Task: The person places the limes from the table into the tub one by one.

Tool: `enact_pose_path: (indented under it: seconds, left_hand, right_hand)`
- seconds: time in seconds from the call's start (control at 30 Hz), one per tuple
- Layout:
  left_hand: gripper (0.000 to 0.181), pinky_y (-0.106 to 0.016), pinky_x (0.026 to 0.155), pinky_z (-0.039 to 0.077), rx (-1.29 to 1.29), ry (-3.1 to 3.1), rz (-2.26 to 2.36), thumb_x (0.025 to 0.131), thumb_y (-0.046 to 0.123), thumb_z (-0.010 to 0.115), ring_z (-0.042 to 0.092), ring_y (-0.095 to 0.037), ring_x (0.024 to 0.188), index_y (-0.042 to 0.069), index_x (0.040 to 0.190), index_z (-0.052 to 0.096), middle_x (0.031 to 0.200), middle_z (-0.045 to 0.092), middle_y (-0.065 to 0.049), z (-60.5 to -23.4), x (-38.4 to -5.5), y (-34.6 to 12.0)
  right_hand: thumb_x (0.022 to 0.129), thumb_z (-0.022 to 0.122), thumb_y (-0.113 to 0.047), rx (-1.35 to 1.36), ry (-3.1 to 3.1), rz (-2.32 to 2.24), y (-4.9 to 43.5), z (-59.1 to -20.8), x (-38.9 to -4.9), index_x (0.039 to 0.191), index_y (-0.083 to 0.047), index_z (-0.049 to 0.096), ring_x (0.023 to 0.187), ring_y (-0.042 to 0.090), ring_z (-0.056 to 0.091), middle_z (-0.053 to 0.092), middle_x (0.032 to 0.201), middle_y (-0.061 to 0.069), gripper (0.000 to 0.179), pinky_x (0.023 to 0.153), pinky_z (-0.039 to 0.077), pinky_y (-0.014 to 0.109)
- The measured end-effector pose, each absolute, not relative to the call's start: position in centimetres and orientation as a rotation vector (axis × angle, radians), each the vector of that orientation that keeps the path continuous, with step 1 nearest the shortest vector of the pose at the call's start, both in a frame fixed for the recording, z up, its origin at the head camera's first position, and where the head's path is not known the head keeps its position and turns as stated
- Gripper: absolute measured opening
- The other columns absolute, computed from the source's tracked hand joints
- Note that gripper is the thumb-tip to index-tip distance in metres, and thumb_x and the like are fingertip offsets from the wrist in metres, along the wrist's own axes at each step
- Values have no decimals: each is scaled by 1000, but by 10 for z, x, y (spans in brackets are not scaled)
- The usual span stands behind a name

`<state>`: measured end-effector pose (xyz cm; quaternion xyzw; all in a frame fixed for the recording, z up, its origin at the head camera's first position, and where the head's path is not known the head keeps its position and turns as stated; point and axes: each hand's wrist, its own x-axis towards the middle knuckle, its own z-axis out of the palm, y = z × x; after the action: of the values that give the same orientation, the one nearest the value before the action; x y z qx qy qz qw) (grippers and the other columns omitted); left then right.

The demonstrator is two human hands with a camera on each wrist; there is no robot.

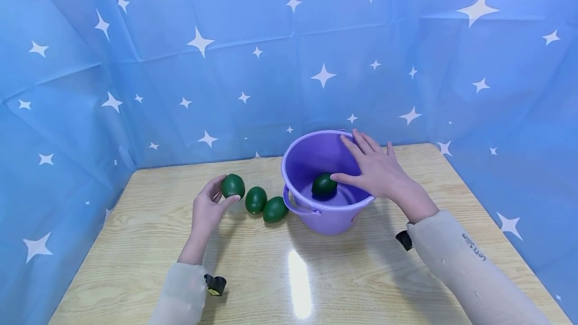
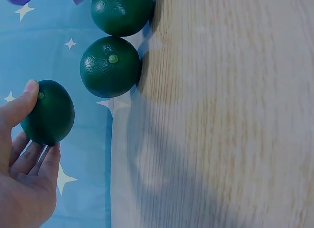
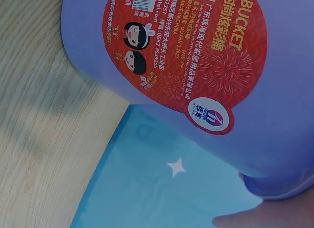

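Note:
My left hand point(image 1: 209, 209) pinches a dark green lime point(image 1: 233, 186) between thumb and fingertips, left of the other fruit. In the left wrist view the held lime point(image 2: 49, 114) shows its pale stem end near the thumb. Two more limes lie side by side on the table, a nearer-left one point(image 1: 256, 200) and one by the bucket point(image 1: 275, 209). My right hand point(image 1: 377, 172) spreads over the right rim of a purple bucket point(image 1: 325, 219), its fingers extended and thumb reaching over the opening. Inside the bucket, another lime point(image 1: 323, 185) sits on the bottom, partly overlapped by the thumb tip.
The bucket's handle point(image 1: 298, 209) hangs down at its front left. A red printed label point(image 3: 181, 56) covers part of its outer wall. Everything stands on a wood-grain table point(image 1: 253, 275), with a blue star-patterned cloth point(image 1: 253, 74) behind and at both sides.

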<state>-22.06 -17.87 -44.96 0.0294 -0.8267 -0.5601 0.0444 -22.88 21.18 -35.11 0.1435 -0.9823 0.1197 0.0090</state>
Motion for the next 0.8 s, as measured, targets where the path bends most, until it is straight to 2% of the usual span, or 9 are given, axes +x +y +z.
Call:
enact_pose_path:
  seconds: [0.27,0.57,0.8]
  left_hand:
    - [67,-32,114,43,66,-2500,-1722,85,15,80,46,-28,143,10,145,50,152,49,-13,-448,-220,-176]
    - [67,-27,110,46,31,-2529,-1658,84,15,81,48,-24,142,14,144,51,151,50,-8,-446,-220,-173]
    - [69,-37,111,47,-23,-2535,-1627,84,16,81,48,-26,142,15,145,50,152,49,-8,-441,-217,-170]
  right_hand:
    - [86,55,-74,450,-3069,374,212,-351,-229,161,-22,16,155,40,7,6,169,15,99,111,6,83]
    - [87,54,-74,451,-3068,383,212,-351,-229,161,-22,16,155,41,8,6,169,15,99,111,5,83]
    - [87,53,-74,453,-3074,375,212,-350,-228,161,-22,15,155,41,8,5,169,15,98,111,5,83]
